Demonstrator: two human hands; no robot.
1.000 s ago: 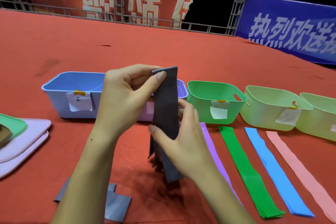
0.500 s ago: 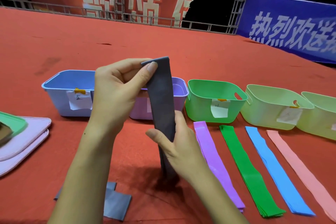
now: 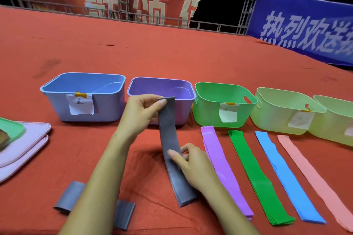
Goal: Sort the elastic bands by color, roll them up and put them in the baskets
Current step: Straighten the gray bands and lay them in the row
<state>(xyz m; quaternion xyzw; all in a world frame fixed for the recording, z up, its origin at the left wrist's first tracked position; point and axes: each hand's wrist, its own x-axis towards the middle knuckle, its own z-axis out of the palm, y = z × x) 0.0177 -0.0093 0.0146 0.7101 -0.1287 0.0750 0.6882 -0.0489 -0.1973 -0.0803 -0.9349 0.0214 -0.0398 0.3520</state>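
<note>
The left hand (image 3: 142, 115) is raised in front of the purple basket, wrist bent, with thumb and forefinger pinching the top end of a long grey elastic band (image 3: 171, 150). The right hand (image 3: 193, 162) sits lower and nearer, its thumb pressed across the front of the same band about halfway down and the fingers curled behind it, so both hands are clamped on the one strip, well apart along its length. Both forearms reach in from the bottom edge. The band hangs from the upper grip in a gentle curve, and its lower end lies on the red cloth-covered bench (image 3: 152, 53).

Beside the left forearm lie two short folded grey band pieces (image 3: 69, 198), flat on the cloth. To the right of the hands, four flat stacks run side by side: purple elastic bands (image 3: 225, 170), green elastic bands (image 3: 256, 175), blue elastic bands (image 3: 282, 173) and pink elastic bands (image 3: 313, 175).

Behind them stands a row of plastic baskets with paper labels: a blue plastic basket (image 3: 107, 108), a purple plastic basket (image 3: 183, 108), a green plastic basket (image 3: 206, 112) and two pale yellow-green plastic baskets (image 3: 271, 118). At the far left edge lie stacked pink lids (image 3: 28, 143) with a green lid on top
</note>
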